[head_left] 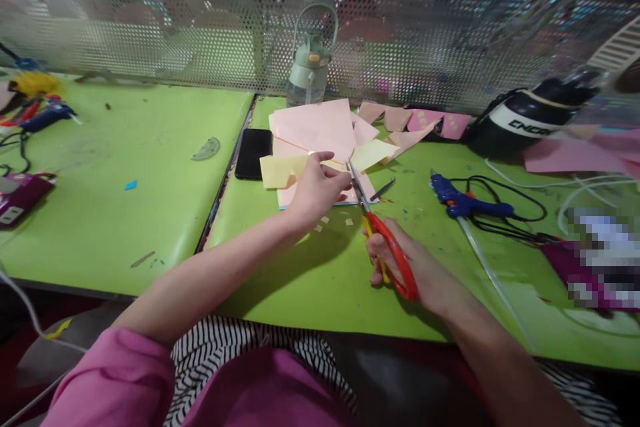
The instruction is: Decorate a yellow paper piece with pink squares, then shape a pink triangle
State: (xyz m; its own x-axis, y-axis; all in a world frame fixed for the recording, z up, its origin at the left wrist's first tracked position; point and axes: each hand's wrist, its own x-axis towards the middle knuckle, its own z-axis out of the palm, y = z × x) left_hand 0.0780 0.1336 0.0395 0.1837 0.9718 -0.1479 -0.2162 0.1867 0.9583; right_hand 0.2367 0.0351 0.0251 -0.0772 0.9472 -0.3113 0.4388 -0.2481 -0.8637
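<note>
My right hand (pixel 400 257) grips a pair of scissors (pixel 395 250) with red and yellow handles. The blades point away from me, their tips close to the fingertips of my left hand (pixel 320 190). The fingers of that hand are pinched together; whatever lies between them is too small to make out. Behind the left hand are a pale yellow paper piece (pixel 284 171) and another yellow piece (pixel 375 153), over a pile of pink paper sheets (pixel 320 121). Small pale paper scraps (pixel 349 221) lie on the table below the blades. Dark tweezers (pixel 383 189) rest right of the scissors.
On the green table (pixel 300 280) a black phone (pixel 253 155) lies left of the paper. A lidded bottle (pixel 309 70) stands behind it, before a perforated screen (pixel 200 27). To the right are a blue glue gun (pixel 465 200) with its cord and a black bottle (pixel 530 117).
</note>
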